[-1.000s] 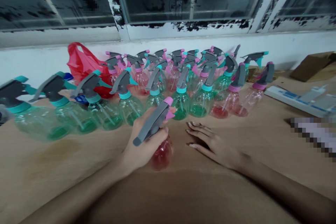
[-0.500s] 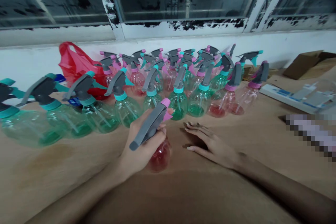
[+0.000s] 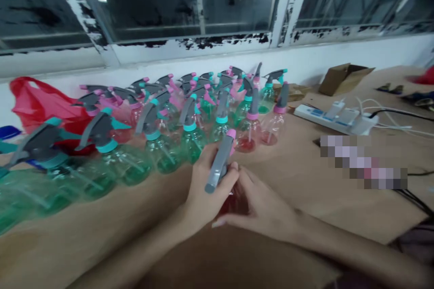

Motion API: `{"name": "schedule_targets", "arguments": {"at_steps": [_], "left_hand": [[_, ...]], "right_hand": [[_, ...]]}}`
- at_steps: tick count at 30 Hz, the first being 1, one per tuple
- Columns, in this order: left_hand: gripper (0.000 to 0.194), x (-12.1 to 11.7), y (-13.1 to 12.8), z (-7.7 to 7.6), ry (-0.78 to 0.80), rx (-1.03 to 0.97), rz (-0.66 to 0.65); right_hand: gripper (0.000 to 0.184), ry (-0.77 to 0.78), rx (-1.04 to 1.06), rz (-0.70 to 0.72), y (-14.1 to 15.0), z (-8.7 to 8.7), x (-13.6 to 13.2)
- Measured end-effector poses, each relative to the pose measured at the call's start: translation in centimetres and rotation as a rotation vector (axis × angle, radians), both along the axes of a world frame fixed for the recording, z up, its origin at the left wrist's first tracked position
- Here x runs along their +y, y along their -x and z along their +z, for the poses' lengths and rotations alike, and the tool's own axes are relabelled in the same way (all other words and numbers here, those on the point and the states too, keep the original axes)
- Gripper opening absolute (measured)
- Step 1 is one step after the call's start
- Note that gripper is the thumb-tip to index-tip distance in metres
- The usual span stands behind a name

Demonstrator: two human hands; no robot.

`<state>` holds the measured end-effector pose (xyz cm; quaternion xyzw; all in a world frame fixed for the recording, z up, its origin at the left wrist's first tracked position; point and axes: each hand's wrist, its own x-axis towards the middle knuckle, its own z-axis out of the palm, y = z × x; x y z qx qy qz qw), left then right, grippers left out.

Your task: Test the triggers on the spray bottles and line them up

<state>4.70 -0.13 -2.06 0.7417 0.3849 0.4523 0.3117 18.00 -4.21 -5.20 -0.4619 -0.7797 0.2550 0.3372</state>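
Observation:
A pink spray bottle (image 3: 222, 162) with a grey trigger and pink nozzle stands on the brown table (image 3: 84, 230) in front of me. My left hand (image 3: 203, 187) is wrapped round its neck under the trigger. My right hand (image 3: 261, 207) now cups the bottle's pink body from the right, fingers curled against it. The lower part of the bottle is mostly hidden between both hands.
Several green and pink spray bottles (image 3: 162, 144) stand in rows behind, up to the white wall. A red plastic bag (image 3: 37, 99) lies at the far left. A white power strip (image 3: 335, 117) with cables and a cardboard box (image 3: 342, 76) sit at the right.
My right hand has left the table and closed on the pink bottle's body. The view has swung to the right, so the bottle rows shifted left.

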Motion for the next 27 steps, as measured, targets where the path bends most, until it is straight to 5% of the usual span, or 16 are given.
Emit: {"name": "schedule_targets", "arguments": {"at_steps": [5, 11, 16, 19, 27], "left_hand": [[0.034, 0.1, -5.7, -0.1, 0.015, -0.006, -0.168], [0.062, 0.2, -9.4, -0.2, 0.024, 0.100, -0.344], [0.061, 0.2, -9.3, -3.2, -0.028, 0.239, -0.381], [0.054, 0.1, -8.4, -4.9, -0.019, 0.403, -0.338], [0.040, 0.8, -7.3, -6.1, -0.019, 0.477, -0.281]], "right_hand": [[0.042, -0.129, 0.008, -0.135, -3.9, -0.6, -0.6], [0.051, -0.109, -0.004, -0.248, -9.5, -1.4, -1.5], [0.052, -0.102, -0.034, -0.416, -15.4, -1.4, -0.2], [0.055, -0.227, -0.168, -0.519, -18.9, -1.3, 1.8], [0.066, -0.258, -0.159, -0.600, -23.1, -1.7, 7.9]]}}
